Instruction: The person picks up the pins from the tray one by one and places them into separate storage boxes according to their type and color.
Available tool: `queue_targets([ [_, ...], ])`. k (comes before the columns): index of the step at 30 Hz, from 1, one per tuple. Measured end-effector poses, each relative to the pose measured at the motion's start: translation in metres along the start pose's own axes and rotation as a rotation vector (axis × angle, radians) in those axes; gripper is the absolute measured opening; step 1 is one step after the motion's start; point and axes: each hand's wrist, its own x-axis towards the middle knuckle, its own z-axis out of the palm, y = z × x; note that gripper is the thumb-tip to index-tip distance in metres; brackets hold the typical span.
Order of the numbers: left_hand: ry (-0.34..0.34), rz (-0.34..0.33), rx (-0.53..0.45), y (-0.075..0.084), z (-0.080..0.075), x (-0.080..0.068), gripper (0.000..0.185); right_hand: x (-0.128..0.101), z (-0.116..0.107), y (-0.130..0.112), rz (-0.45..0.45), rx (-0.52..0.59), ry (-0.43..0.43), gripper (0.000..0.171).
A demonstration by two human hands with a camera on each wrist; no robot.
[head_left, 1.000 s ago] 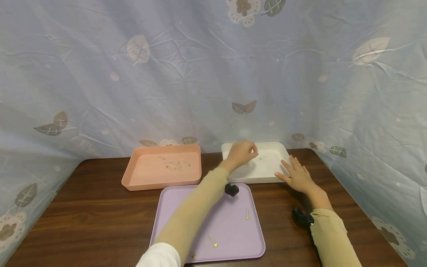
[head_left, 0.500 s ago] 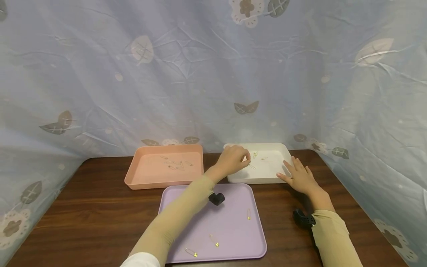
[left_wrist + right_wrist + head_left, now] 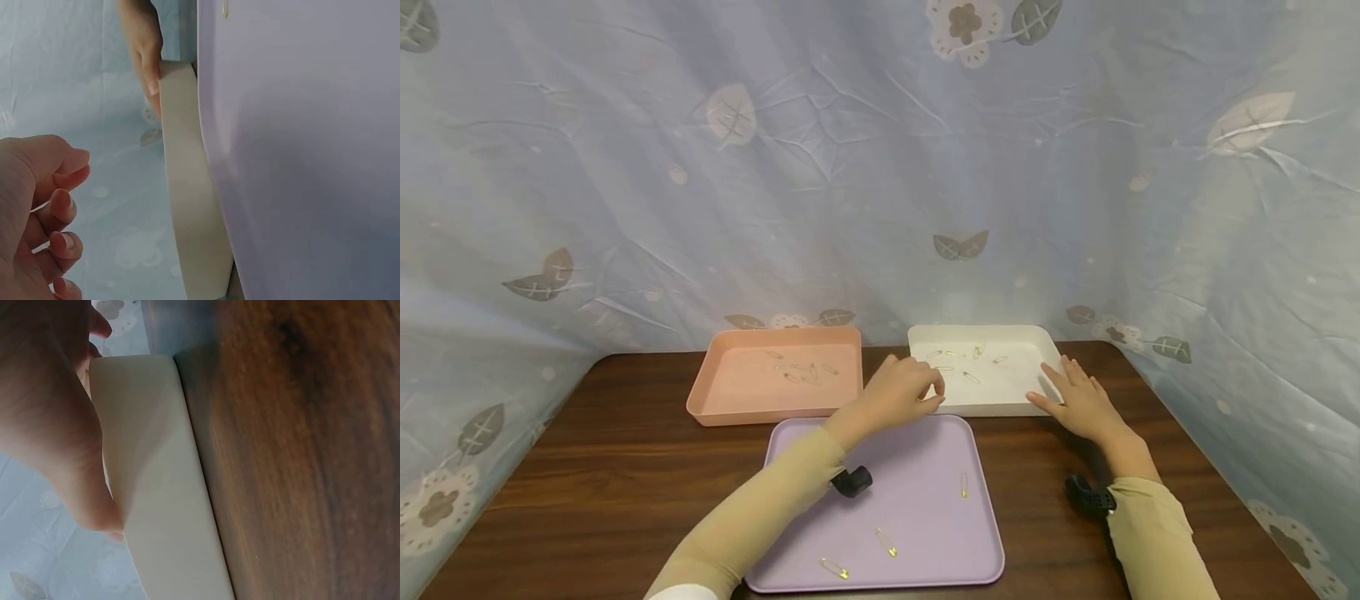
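Pins in white tray: we see a few gold safety pins (image 3: 970, 377) lying loose in the white tray (image 3: 1030, 403), at the back right of the table.
Pins left: three more gold pins (image 3: 885, 542) lie on the purple tray (image 3: 925, 500), close to us.
Left hand: our left hand (image 3: 901, 392) hangs over the gap btw. the white tray and the purple tray. Fingers curl in loosely, nothing in them.
Right hand: our right hand (image 3: 1078, 402) lies flat, fingers straight, pressing on the white tray's right corner, w/ nothing gripped.
Step, we think: a pin is dropped off, and the empty hand is free for another.
Next move needs: a small, careful pinch on one thin pin lying flat on the purple tray.
Other stuff: pink tray (image 3: 707, 400) w/ silver pins (image 3: 801, 372), apart on the left; wood table (image 3: 587, 467).
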Motion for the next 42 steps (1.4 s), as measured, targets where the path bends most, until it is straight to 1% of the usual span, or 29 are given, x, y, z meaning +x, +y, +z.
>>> queue_targets([
  [6,-0.006,0.01,-0.04,0.004,-0.008,-0.023,0.008,0.0,0.0,-0.001,-0.015,0.003,0.011,0.08],
  [11,-0.004,0.026,-0.046,0.006,-0.015,-0.042,0.009,0.001,0.001,0.0,-0.021,0.003,0.02,0.079],
  [16,0.022,0.044,-0.05,0.007,-0.021,-0.063,0.01,0.001,0.002,0.001,-0.024,-0.003,0.032,0.079],
  [24,0.016,0.037,-0.093,0.006,-0.032,-0.097,0.011,0.0,0.002,0.004,-0.026,0.0,0.031,0.078],
  [28,0.018,0.031,-0.113,0.003,-0.034,-0.111,0.01,0.0,0.003,0.005,-0.026,-0.003,0.028,0.078],
  [34,-0.019,0.01,-0.176,0.001,-0.036,-0.128,0.011,-0.001,0.004,0.002,-0.03,-0.006,0.035,0.077],
  [37,-0.019,0.034,-0.176,0.0,-0.035,-0.136,0.012,0.0,0.004,0.001,-0.04,0.0,0.043,0.077],
  [42,-0.011,0.11,-0.204,-0.002,-0.035,-0.148,0.015,0.001,0.004,0.001,-0.044,0.002,0.042,0.076],
])
